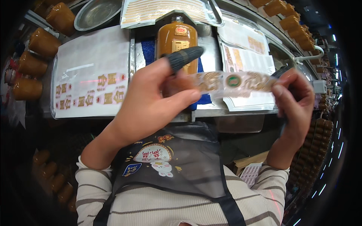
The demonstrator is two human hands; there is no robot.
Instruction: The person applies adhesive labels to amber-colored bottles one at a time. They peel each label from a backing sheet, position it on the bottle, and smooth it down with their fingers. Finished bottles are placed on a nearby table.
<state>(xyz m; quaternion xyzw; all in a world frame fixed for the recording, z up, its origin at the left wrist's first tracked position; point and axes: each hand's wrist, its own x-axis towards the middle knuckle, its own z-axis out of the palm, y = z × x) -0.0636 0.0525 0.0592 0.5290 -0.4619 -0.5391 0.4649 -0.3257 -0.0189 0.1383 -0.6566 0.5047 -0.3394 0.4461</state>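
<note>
A pale translucent decal strip (pixel 256 81) with gold patterns and a green round mark stretches between my two hands in front of the bottle. My right hand (pixel 296 98) pinches its right end between thumb and fingers. At the strip's left end, my left hand (pixel 145 100) holds it by the thumb and fingers; the index finger wears a black finger cot (pixel 183 58). Behind the strip an upright brown glazed bottle (pixel 177 35) with a red and gold front stands on the bench, its lower part hidden by my left hand. A blue cloth (pixel 148 51) lies beside the bottle.
On the left lies a white decal sheet (pixel 88 49) with gold characters. More sheets (pixel 245 35) lie at the right, and a tray of gold strips (pixel 166 11) at the back. A metal bowl (pixel 98 15) and several brown bottles (pixel 44 42) stand at the left. A sink tap (pixel 313 56) rises at the right.
</note>
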